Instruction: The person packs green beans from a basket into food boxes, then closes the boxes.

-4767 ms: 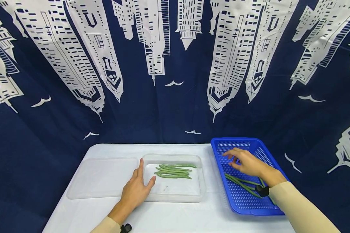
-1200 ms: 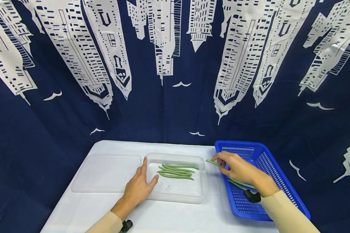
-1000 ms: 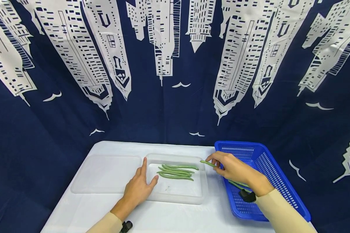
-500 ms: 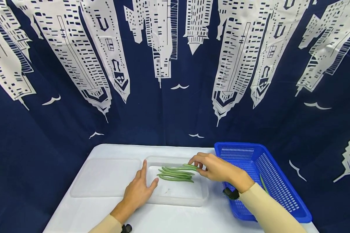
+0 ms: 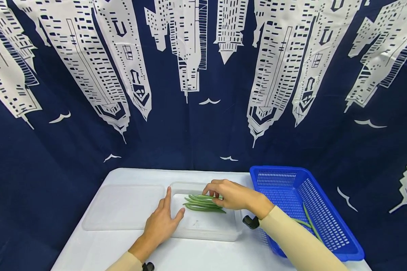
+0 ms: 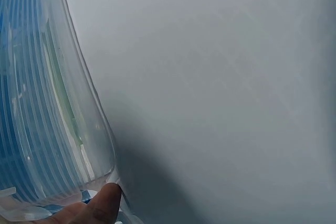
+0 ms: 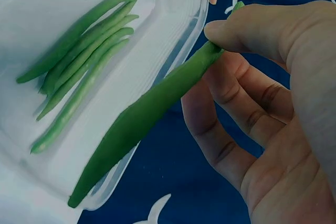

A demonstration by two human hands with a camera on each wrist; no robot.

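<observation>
The white table (image 5: 203, 256) carries everything, and the clear container (image 5: 220, 230) near its middle serves as the landmark. To the right of the container sits the blue basket (image 5: 339, 241), with a couple of green beans (image 5: 308, 222) left on its mesh floor. To the left of the container lies the clear lid (image 5: 122, 207), flat on the table.

The left hand (image 5: 161, 222) rests against the container's left rim, fingers straight and slightly spread, thumb along the wall; it looks well placed to steady the container, and should probably stay there.

The right hand (image 5: 232, 195) hovers over the container's far half, thumb and forefinger pinched on one end of a single bean (image 7: 152, 114) (the wrist view shows the pinch plainly, other fingers loosely curled beneath). That bean hangs above the bean pile (image 5: 203, 203) lying in the container's far half.

To do this well, I would lower the held bean until it lies parallel with the pile, just beside it, and only then part the fingers, since a drop from height could bounce it across the rim.
</observation>
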